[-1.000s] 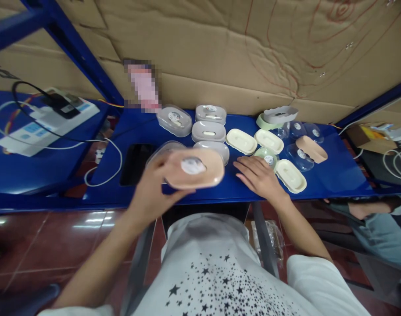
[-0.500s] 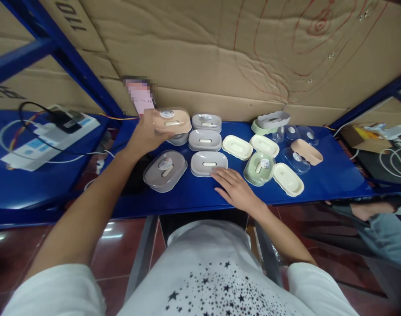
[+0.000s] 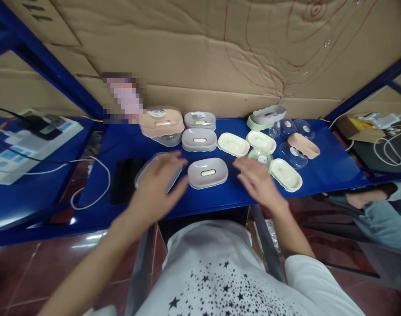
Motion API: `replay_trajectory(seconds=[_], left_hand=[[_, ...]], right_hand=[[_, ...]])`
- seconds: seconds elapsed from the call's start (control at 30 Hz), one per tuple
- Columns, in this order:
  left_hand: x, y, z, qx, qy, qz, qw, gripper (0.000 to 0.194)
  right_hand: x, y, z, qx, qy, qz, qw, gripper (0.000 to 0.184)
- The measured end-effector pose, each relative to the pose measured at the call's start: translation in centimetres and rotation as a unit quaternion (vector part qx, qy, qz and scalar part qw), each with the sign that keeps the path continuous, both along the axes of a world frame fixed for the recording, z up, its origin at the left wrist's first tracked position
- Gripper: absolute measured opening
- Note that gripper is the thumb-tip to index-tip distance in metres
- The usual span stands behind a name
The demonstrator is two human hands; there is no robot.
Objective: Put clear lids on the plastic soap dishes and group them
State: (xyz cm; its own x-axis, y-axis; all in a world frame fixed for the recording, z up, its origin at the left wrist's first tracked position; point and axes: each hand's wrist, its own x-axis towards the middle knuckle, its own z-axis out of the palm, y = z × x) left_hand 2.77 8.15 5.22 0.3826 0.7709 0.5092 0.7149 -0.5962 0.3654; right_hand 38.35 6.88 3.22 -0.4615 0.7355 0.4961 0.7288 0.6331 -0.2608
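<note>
"Starting with materials, what lies on the glossy blue table (image 3: 338,164)?"

"Smooth, rounded shapes. At the far left, a peach oval box with a clear plastic lid (image 3: 162,123) sits atop a lower grey box (image 3: 170,140). Near centre is a shiny grey oval dish (image 3: 207,173) with a pale bar at its middle; shallow cream oval trays (image 3: 233,145) lie farther right."

"And against half a second ago?"

"The left hand (image 3: 156,188) held the peach box then; now the box rests clear of it. The grey dish has shifted nearer, widening the gap behind it, and the right hand (image 3: 258,177) has left its rim."

"How is each grip?"

"The left hand's fingers and thumb are spread, holding nothing, over a clear-lidded grey oval box (image 3: 146,171) at near left; blur hides any contact. The right hand is loosely bent, thumb apart, partly covering a pale green oval box (image 3: 260,157); whether they touch, one cannot tell."
</note>
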Motion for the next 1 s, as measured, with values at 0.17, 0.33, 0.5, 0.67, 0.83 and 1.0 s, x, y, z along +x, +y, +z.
replay_trajectory(seconds=[0.17,0.33,0.5,0.67,0.83,1.0], left_hand=[[4.1,-5.5,-4.9,-0.031,0.075,-0.046,0.996,0.049],[4.7,-5.1,-6.6,-0.008,0.046,-0.021,0.999,0.034],[4.6,-5.0,-7.0,-0.008,-0.029,-0.014,0.999,0.019],[4.8,-5.1,-7.4,-0.020,-0.066,-0.016,0.998,0.020],[4.7,-5.1,-7.3,-0.019,-0.087,-0.024,0.996,0.020],[4.3,-5.4,-7.2,-0.011,-0.085,-0.035,0.996,0.021]], right_hand=[[10.3,8.4,3.0,-0.001,0.003,-0.331,0.944,0.047],[11.7,15.3,1.9,-0.167,-0.107,-0.443,0.874,0.090],[10.9,15.8,1.4,-0.158,-0.077,-0.494,0.851,0.060],[11.9,13.7,3.8,-0.052,-0.061,-0.520,0.851,0.051],[8.4,7.6,5.6,0.113,-0.016,-0.469,0.876,0.043],[0.3,-0.3,1.8,0.111,-0.010,-0.197,0.974,0.041]])
